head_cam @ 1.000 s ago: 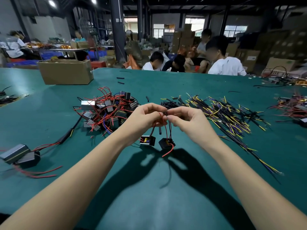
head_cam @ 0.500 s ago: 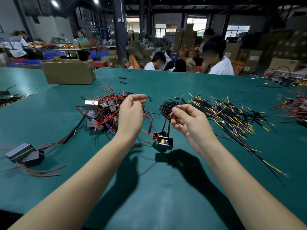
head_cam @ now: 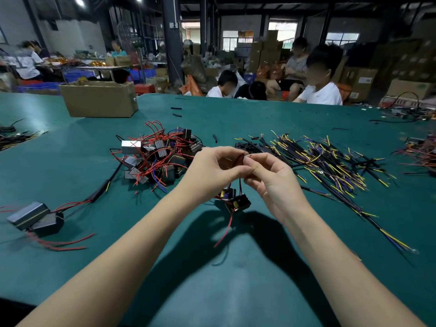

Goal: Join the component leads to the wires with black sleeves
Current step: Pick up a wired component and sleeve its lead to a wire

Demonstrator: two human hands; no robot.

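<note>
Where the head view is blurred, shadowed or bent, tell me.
Head view: forearm shadows fall dark on the green table below the left hand and right hand; background faces are blurred; wide-angle bending bows the far table edge; ceiling lights glare top left.

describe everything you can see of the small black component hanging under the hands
The small black component is a boxy, open-faced block, plastic by its look, with a yellow part and a bluish one showing inside. It hangs tilted just above the green table, a second similar block seemingly bunched against its left. Thin red and black leads rise from it to where the left hand and right hand pinch them; one loose red lead trails down toward the table.
</note>
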